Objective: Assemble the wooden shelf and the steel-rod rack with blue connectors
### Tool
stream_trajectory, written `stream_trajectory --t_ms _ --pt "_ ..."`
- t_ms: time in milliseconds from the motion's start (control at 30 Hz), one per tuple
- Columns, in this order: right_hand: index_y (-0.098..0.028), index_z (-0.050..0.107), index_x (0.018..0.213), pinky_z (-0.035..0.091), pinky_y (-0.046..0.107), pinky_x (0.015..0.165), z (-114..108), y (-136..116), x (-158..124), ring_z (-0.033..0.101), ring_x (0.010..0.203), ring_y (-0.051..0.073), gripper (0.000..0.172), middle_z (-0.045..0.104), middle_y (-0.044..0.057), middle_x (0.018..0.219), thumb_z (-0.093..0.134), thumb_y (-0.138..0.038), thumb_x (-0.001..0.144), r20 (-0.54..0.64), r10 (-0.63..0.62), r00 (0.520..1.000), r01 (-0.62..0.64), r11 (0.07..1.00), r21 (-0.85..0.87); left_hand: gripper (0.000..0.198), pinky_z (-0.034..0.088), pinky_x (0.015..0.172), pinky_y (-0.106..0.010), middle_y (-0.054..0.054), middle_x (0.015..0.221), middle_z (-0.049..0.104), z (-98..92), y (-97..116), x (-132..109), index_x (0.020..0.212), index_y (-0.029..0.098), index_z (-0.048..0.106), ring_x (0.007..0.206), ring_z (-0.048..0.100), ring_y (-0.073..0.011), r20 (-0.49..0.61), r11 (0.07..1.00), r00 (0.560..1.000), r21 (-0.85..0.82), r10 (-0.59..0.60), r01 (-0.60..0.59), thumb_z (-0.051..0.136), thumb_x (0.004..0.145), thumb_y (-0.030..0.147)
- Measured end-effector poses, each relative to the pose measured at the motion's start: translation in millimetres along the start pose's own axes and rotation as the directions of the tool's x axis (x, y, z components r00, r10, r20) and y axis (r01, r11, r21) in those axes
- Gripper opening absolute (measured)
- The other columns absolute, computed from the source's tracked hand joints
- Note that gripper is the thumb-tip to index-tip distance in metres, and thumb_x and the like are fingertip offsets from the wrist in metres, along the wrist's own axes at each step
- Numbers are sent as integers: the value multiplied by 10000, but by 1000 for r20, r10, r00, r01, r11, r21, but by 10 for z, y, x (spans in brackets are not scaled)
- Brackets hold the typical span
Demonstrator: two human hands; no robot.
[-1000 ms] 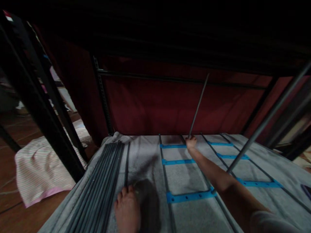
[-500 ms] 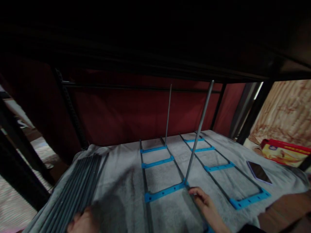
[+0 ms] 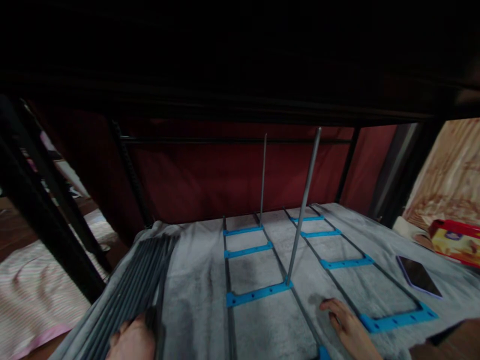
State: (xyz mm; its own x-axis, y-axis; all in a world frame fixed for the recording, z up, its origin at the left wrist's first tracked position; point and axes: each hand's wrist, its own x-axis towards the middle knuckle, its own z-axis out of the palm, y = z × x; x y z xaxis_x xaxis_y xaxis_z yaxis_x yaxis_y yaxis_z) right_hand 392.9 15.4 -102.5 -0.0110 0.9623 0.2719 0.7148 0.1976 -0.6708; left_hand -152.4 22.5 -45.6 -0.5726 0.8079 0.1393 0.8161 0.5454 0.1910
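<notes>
My left hand is at the lower left on a pile of long grey rods, its fingers curled round a rod at the pile's right side; part of this grip is hidden. My right hand is over the cloth between two ladder-like frames, fingers loosely bent and apart, holding nothing. Each frame has grey rods joined by blue plastic connectors. One upright rod rises from the left frame's near connector at its right end. A thinner-looking upright rod stands at the far connector.
Grey cloth covers the surface under the frames. A phone lies at the right, and a red and yellow box is beyond it. Black metal posts and a low dark top enclose the space, with a red curtain behind.
My right hand has left the left frame's side rod and moved right over the cloth. My left hand stays at the pile, where the right-hand rods have shifted. The view has turned slightly left.
</notes>
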Motion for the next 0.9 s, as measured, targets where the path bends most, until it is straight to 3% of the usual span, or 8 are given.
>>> stream_trajectory --t_ms 167,300,467,567,667,767,833,900 --pt "-220 724 979 502 398 981 131 383 -107 654 1071 250 341 711 98 1097 429 -320 840 -11 -5 1000 4 999 -42 516 432 682 -365 -175 1044 653 -142 -24 -78 1196 144 632 974 621 -342 -29 997 998 43 -59 61 196 923 184" --pt "-224 714 1013 528 397 955 289 493 -173 662 1067 261 346 717 92 1103 460 -358 821 -42 21 999 -23 999 -35 466 428 673 -351 -174 1031 650 -113 -9 -124 1156 145 652 955 632 -328 6 998 998 30 -61 61 250 937 231" --pt "-224 667 1094 505 398 991 419 390 -192 645 1102 260 380 698 92 1141 466 -399 823 -63 95 994 -96 995 -14 451 416 678 -356 -183 997 634 27 153 -222 1041 100 688 931 618 -325 -83 984 996 176 -20 34 311 950 330" --pt "-216 652 1105 479 382 1015 433 322 -174 632 1119 249 395 688 93 1148 445 -406 828 -51 140 989 -141 990 -19 481 411 745 -390 -180 1079 627 90 313 -274 1210 103 620 979 595 -329 -137 970 989 243 60 -25 331 955 392" --pt "-187 648 1109 479 350 1000 433 243 -134 634 1109 241 419 681 111 1136 417 -407 836 -40 180 983 -181 983 -26 457 391 837 -414 -162 1199 615 118 403 -304 1329 151 550 1073 564 -306 -116 954 978 264 176 -140 292 958 221" --pt "-159 662 1062 488 345 971 453 138 -90 653 1060 247 415 680 138 1095 392 -385 841 -45 233 972 -235 971 -42 515 378 889 -437 -163 1160 637 143 385 -305 1244 123 619 1085 561 -307 -118 945 973 283 201 -161 233 907 65" --pt "-159 669 1030 484 349 969 478 57 -65 659 1035 247 395 681 141 1075 392 -370 844 -44 247 968 -249 968 -44 510 379 928 -473 -191 1160 629 192 364 -285 1212 86 630 1095 558 -329 -174 958 961 229 213 -171 243 881 58" --pt "-166 675 1012 481 346 971 503 -35 -45 662 1025 245 378 685 137 1057 397 -361 846 -39 245 969 -246 969 -33 481 390 977 -478 -225 1174 620 284 399 -270 1196 39 624 1096 571 -325 -187 964 946 13 264 -266 283 864 108"
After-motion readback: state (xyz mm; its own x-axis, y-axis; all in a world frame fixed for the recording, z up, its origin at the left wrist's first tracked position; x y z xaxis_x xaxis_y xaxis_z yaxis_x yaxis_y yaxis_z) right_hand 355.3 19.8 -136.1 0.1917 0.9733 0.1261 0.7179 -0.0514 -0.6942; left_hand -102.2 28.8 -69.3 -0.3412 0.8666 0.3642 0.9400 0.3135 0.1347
